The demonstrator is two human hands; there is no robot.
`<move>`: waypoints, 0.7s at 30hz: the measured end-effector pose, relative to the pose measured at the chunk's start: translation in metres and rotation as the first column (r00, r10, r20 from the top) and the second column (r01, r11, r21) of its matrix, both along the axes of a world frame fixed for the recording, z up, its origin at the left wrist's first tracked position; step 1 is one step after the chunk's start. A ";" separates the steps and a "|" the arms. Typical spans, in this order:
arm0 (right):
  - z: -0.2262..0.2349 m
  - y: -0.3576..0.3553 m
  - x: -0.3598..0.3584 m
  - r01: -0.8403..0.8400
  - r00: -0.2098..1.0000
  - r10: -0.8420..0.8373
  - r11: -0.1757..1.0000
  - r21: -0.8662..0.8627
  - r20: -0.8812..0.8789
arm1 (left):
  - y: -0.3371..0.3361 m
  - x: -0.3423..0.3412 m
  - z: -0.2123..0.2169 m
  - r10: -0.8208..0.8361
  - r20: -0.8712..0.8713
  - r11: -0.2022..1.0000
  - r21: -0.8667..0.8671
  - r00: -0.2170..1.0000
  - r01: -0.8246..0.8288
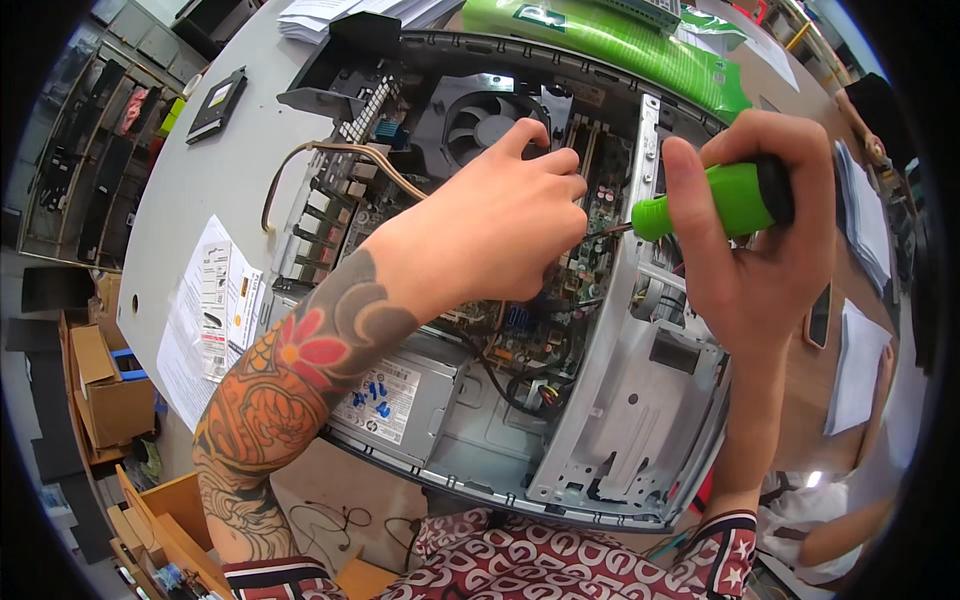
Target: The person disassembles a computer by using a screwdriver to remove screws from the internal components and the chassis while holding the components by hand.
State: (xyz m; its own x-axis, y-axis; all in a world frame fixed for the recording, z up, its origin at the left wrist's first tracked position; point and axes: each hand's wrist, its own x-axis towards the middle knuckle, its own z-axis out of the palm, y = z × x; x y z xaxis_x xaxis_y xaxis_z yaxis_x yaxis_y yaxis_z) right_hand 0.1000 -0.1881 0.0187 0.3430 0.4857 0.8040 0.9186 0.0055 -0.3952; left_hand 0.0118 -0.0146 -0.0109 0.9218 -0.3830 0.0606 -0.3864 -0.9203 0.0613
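An open desktop computer case lies on its side on a grey table. My right hand grips a green-and-black screwdriver, its tip pointing left onto the green circuit board. My left hand reaches into the case over the board, fingers curled down near the screwdriver tip; what they touch is hidden. A black cooling fan sits just beyond my left hand. A grey power supply lies under my left forearm.
Beige cables loop out of the case's left side. Paper sheets and a black drive lie on the table to the left. A green bag lies behind the case. Cardboard boxes stand on the floor.
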 end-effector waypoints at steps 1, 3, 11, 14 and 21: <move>0.000 0.001 0.000 -0.003 1.000 0.003 1.000 0.001 0.003 | 0.000 0.000 -0.002 0.000 0.010 1.000 0.012 1.000 0.000; -0.001 0.000 0.000 -0.004 1.000 0.004 1.000 -0.002 -0.001 | -0.001 0.001 -0.002 -0.002 0.020 1.000 0.024 1.000 0.001; 0.002 0.001 0.000 0.015 1.000 -0.015 1.000 0.011 0.006 | -0.001 0.001 -0.008 -0.020 0.185 0.999 0.028 0.983 0.015; 0.004 0.000 0.001 0.008 1.000 -0.008 1.000 -0.001 0.021 | -0.007 0.001 -0.011 -0.004 0.156 0.998 0.059 0.988 -0.005; 0.002 0.001 0.000 0.011 0.999 -0.012 1.000 0.008 0.037 | -0.009 0.001 -0.011 0.012 0.110 0.997 0.072 0.994 -0.020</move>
